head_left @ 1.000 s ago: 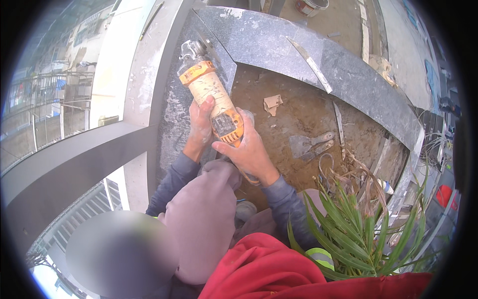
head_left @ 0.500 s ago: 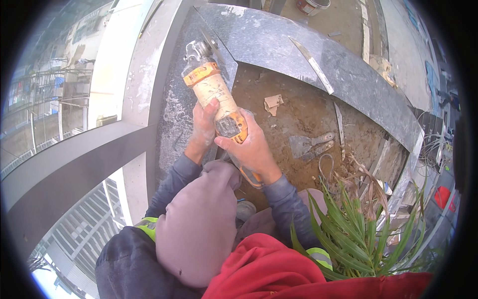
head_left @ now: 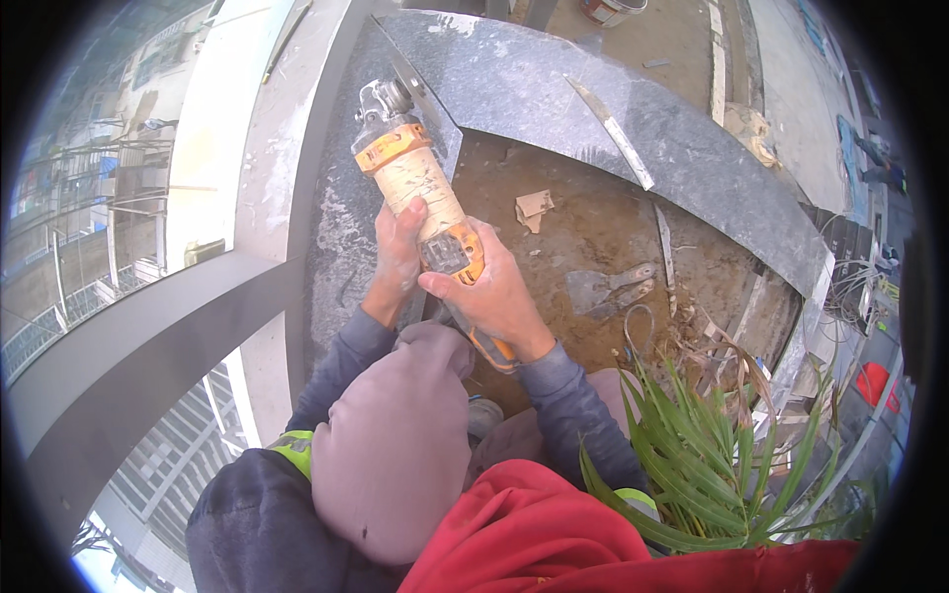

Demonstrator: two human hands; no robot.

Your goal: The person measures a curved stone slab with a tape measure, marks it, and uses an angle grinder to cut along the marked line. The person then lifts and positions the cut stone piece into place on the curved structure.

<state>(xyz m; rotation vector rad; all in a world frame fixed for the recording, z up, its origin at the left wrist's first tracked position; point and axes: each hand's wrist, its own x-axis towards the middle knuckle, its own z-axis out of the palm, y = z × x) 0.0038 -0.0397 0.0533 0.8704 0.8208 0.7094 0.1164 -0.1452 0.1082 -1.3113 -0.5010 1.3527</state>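
Note:
An orange and cream angle grinder point(head_left: 413, 183) lies diagonally in both hands, its disc point(head_left: 415, 89) upright at a thin dark cut line in the grey speckled stone slab point(head_left: 534, 69); whether it touches the stone, I cannot tell. My left hand point(head_left: 393, 259) is closed on the middle of the body, thumb on top. My right hand point(head_left: 489, 296) is closed round the rear end, which has a dusty switch area. On the brown dirt inside the slab border lie a tan broken piece point(head_left: 534, 209), putty knives point(head_left: 603, 290) and a long thin strip point(head_left: 663, 257).
A grey metal beam point(head_left: 148, 336) and railing point(head_left: 178, 474) run at the left. A pale strip point(head_left: 611, 133) lies on the slab, a bucket point(head_left: 605, 10) stands beyond. At the right are leafy plant fronds point(head_left: 702, 474), wires point(head_left: 850, 277) and a red object point(head_left: 872, 385).
The view has shifted a little. The grinder and both hands stay in nearly the same place at the slab's cut line, with both hands still closed on the tool.

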